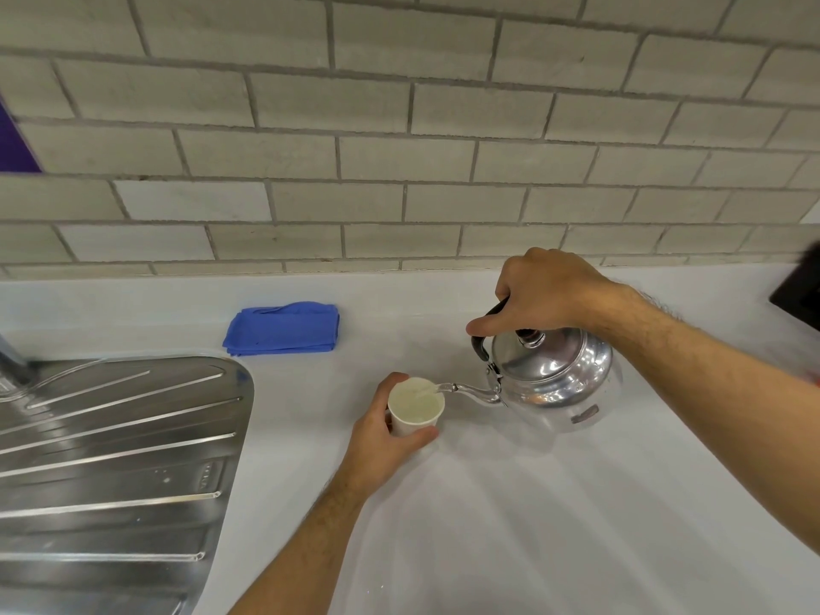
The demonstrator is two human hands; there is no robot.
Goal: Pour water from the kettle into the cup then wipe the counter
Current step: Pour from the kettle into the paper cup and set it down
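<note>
Your kettle (554,375) tips left, spout over the cup (416,408); right hand (539,295) fingers clamp its handle, left hand (381,437) fingers wrap the cup.

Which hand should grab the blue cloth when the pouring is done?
Probably the left hand. It holds the cup, on the same side as the cloth. The right hand grips the kettle, farther away.

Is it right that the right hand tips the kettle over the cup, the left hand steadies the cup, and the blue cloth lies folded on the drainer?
Not quite. The head view shows the blue cloth folded on the white counter, behind the drainer, not on it. The rest holds: the right hand tips the kettle over the cup, and the left hand steadies the cup.
</note>
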